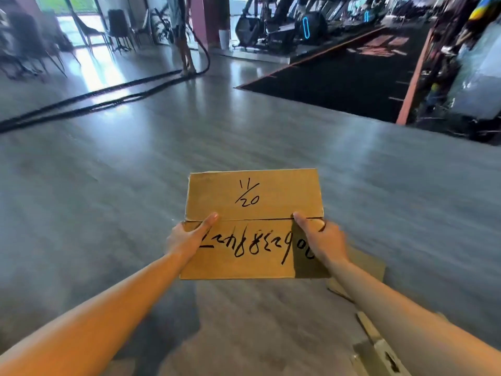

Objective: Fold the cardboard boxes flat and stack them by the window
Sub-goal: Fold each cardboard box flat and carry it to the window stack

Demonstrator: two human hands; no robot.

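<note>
I hold the cardboard box (253, 223) out over the grey floor (108, 213), left hand (187, 240) and right hand (322, 240) gripping opposite edges, thumbs on top. Risk — the two flaps part at the seam and it sags; more cardboard (366, 267) underfoot could trip me.

Grey floor (135, 172), black mat (352, 85) right, chairs (119, 28) by bright window (78, 12), exercise machines (284, 25) behind.

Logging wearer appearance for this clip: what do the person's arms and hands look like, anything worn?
Both forearms are bare, with no sleeves in view. The left hand and right hand wear no gloves; no rings, watch or bands are visible on the fingers or wrists.
</note>
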